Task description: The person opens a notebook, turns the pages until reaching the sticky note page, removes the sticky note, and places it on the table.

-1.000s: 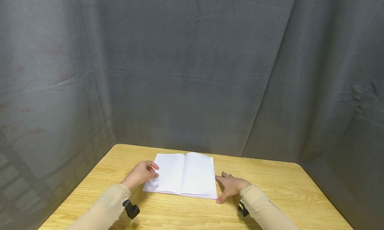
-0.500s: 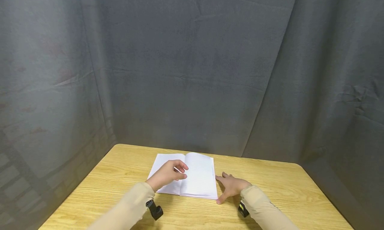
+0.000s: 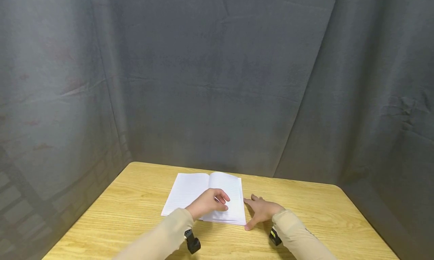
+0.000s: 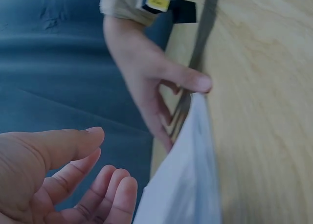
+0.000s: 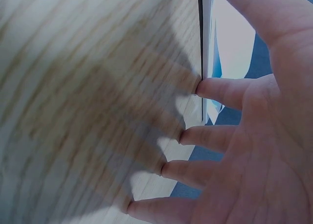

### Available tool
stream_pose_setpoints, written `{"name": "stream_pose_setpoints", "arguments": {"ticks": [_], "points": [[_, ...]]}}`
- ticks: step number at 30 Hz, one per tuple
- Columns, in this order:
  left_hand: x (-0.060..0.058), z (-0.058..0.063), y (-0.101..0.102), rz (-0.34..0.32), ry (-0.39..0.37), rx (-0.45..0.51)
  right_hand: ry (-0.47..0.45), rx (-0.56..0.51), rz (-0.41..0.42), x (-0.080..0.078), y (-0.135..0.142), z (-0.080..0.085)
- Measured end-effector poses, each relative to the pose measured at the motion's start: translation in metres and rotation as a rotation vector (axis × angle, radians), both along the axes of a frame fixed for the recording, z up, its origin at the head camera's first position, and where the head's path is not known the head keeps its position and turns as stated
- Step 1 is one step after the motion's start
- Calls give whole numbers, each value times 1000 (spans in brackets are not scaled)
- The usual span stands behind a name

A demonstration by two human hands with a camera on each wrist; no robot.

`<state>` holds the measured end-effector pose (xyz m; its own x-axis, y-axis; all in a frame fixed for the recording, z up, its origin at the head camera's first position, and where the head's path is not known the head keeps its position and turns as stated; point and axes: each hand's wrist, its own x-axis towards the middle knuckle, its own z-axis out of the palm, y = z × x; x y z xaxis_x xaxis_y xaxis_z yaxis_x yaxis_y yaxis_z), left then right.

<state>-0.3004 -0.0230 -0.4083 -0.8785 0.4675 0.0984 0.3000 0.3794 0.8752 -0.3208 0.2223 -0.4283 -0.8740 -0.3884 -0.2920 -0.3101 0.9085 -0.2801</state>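
An open notebook (image 3: 188, 186) with white lined pages lies on the wooden table. Over its right page hovers my left hand (image 3: 211, 202), fingers loosely bent and thumb apart from them, nothing between. In the left wrist view that left hand (image 4: 73, 180) shows the same gap, beside the white pages (image 4: 181, 185). My right hand (image 3: 262, 211) rests at the notebook's right edge, thumb at the near corner and fingers spread. The right wrist view shows the right hand's fingertips (image 5: 188, 136) touching the tabletop, the index finger against the notebook's edge (image 5: 205, 53).
The light wooden table (image 3: 322, 222) has rounded far corners. Grey cloth (image 3: 217, 83) hangs behind it and along both sides. A small black camera (image 3: 192, 242) is strapped to the left wrist, another (image 3: 275, 236) to the right.
My left hand has moved right, from the notebook's left edge across the left page to above the right page. My right hand and the notebook have stayed in place.
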Motion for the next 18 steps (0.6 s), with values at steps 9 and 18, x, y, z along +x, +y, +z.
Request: {"name": "stream_pose_setpoints", "arguments": {"ticks": [9,18], "points": [[-3,-13,8,-44,-18,-21,0,6,-1,1,0,0],[-4,-29,15,14,-90,-96,-1,10,1,1,-1,2]]}}
